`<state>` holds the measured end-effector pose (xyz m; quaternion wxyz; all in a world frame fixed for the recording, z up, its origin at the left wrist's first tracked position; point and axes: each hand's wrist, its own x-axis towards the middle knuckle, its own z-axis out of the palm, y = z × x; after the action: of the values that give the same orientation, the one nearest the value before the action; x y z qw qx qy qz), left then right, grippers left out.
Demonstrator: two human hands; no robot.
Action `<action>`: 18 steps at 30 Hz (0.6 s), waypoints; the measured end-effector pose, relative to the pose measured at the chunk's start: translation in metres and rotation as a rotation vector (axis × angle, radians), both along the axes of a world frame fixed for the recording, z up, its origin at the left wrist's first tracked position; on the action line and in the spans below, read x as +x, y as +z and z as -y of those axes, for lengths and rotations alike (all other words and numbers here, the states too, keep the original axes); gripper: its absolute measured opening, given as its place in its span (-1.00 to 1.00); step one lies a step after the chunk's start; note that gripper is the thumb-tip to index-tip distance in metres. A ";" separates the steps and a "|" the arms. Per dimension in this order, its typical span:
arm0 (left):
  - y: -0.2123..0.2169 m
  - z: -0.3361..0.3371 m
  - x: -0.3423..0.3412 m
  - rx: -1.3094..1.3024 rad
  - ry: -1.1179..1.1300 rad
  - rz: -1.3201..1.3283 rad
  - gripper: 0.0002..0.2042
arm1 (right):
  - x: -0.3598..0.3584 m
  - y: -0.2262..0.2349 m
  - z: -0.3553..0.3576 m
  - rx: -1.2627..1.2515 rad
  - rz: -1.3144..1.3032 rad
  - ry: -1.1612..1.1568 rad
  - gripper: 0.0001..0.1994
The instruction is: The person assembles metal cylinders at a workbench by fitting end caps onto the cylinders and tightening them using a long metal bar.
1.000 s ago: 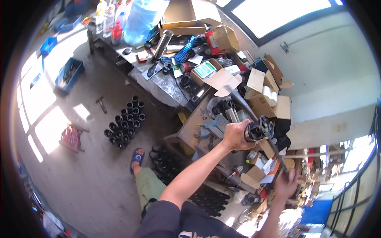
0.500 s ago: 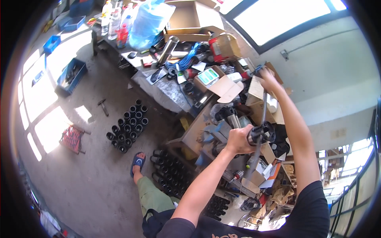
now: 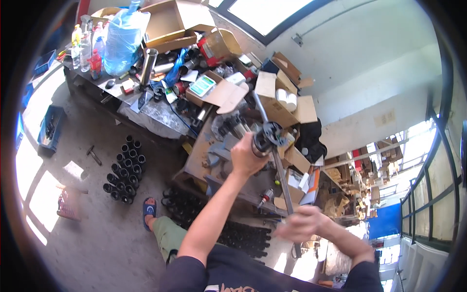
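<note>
My left hand (image 3: 247, 156) is closed round a black cylindrical part with a metal ring (image 3: 263, 140), held over the workbench. A long grey metal bar (image 3: 283, 182) crosses the end of this part, one end reaching toward the boxes and the other toward me. My right hand (image 3: 302, 225), smeared by motion, is beside the near stretch of the bar; whether its fingers grip it is unclear. Just beyond my left hand is another black and silver cylindrical piece (image 3: 235, 126) on the bench, close to a blue-grey vise-like block (image 3: 214, 158).
Open cardboard boxes (image 3: 281, 100), a blue plastic bag (image 3: 121, 41) and bottles crowd the bench. Black tubular parts (image 3: 127, 168) stand in rows on the floor, with more beneath the bench (image 3: 243, 238). A hammer (image 3: 94, 155) and a blue crate (image 3: 51, 127) lie farther left.
My right hand has swung from the bar's far end to beside its near stretch. My left hand keeps its hold on the black part. The whole view has turned to the right.
</note>
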<state>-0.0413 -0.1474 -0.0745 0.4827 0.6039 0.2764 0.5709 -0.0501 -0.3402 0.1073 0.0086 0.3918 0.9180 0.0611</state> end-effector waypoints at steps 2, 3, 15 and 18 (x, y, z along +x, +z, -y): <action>-0.003 0.000 0.004 0.027 -0.011 0.042 -0.47 | -0.044 -0.018 -0.090 -0.217 -0.031 0.404 -0.80; -0.006 -0.002 0.001 0.027 -0.017 0.043 -0.47 | -0.061 -0.028 -0.139 -0.254 0.014 0.423 -0.80; -0.006 0.010 0.007 0.059 -0.088 0.088 -0.48 | 0.338 -0.115 0.019 0.203 0.050 -0.976 -0.71; -0.012 -0.011 0.002 0.103 0.050 0.029 -0.49 | 0.120 -0.135 0.105 0.169 -0.358 -1.574 -0.81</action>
<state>-0.0392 -0.1367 -0.0861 0.4405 0.6127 0.2546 0.6048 0.0695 -0.4453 -0.0272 -0.1277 0.9258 0.3531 0.0428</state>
